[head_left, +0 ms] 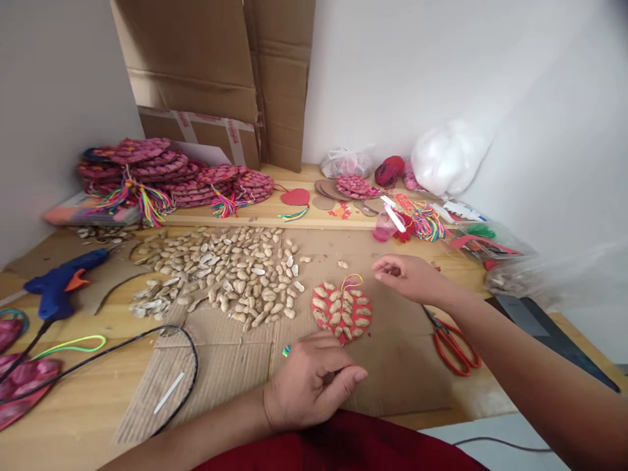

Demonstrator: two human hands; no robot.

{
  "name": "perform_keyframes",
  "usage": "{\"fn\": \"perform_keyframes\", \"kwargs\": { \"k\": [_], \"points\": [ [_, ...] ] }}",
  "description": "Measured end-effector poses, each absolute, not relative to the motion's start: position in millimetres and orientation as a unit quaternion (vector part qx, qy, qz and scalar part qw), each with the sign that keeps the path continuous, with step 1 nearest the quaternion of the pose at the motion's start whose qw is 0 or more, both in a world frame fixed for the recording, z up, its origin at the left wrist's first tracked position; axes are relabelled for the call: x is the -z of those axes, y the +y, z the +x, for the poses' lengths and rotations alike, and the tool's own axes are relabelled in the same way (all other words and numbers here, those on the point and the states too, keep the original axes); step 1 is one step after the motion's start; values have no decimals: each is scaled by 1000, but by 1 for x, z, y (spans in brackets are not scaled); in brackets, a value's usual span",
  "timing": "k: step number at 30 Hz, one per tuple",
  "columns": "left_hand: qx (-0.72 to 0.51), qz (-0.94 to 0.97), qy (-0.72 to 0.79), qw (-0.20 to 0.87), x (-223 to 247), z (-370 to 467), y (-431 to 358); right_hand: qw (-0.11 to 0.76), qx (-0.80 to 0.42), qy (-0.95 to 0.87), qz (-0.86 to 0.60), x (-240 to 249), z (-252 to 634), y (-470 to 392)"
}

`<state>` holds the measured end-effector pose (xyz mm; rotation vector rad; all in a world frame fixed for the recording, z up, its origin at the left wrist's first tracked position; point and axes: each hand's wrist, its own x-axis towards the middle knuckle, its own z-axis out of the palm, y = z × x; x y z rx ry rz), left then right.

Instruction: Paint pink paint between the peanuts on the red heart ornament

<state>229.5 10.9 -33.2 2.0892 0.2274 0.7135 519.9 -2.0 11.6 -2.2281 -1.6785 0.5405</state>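
A red heart-shaped piece (327, 313) lies on the cardboard, covered with rows of whole peanuts, with a yellow cord loop (354, 281) at its top. My left hand (314, 379) rests at its lower edge with curled fingers; whatever may be inside them is hidden. Beside that hand, a bit of coloured tassel (286, 351) peeks out. To the upper right of the heart, my right hand (405, 278) hovers with loosely bent fingers, thumb apart, and nothing visible in it. One loose peanut (342, 264) lies between the right hand and the peanut pile (245, 275).
A blue glue gun (63, 281) lies at left, its black cable (193, 347) looping over the cardboard (220, 379). Red-handled scissors (454, 347) sit under my right forearm. Stacks of pink braided pieces (191, 186) with tassels line the back shelf, near a red heart (295, 197).
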Motion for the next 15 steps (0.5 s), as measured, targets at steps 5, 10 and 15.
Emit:
{"fn": "perform_keyframes", "kwargs": {
  "k": [5, 10, 15],
  "points": [
    [-233, 874, 89, 417, 36, 231, 11, 124, -188, -577, -785, -3, 495, 10],
    [-199, 899, 73, 384, 39, 231, 11, 111, -221, -573, -781, 1, 486, 5],
    [-182, 908, 78, 371, 42, 232, 12, 134, -295, -537, -779, 4, 481, 0]
  ]
}}
